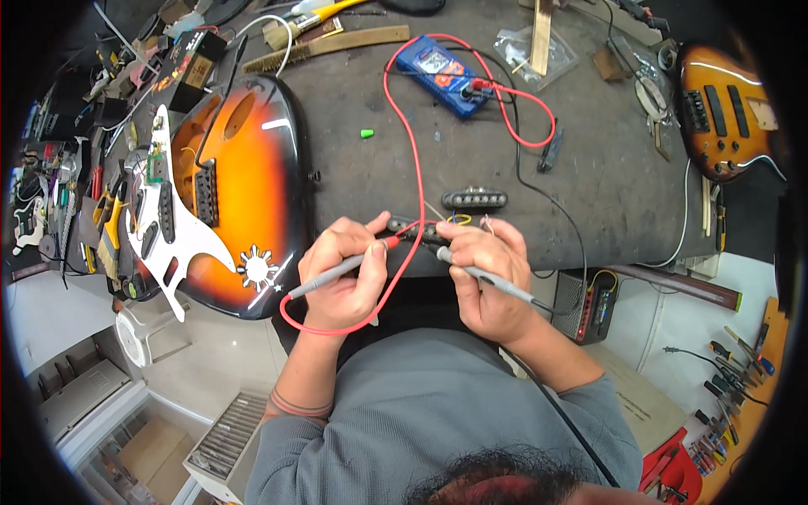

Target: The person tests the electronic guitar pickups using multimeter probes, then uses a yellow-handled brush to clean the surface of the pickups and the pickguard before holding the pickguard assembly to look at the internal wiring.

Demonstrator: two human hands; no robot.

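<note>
dark cluttered tabletop [353, 177] fills upper frame. far left: tools, then sunburst guitar body [252, 194] w/ white pickguard [181, 244] hanging off. centre-left, left hand [341, 273], fingers closed on grey probe w/ red tip [345, 268], red lead looping below. tip meets small black pickup [417, 229] at tabletop's near edge, centre frame. right hand [484, 282], fingers closed on 2nd grey probe [484, 276], also pinching pickup. blue multimeter [442, 74] upper centre; another pickup [475, 199] just above hands. 2nd guitar [724, 109] upper right.

Dark grey workbench [589, 160] over a pale tiled floor [227, 353]
</note>
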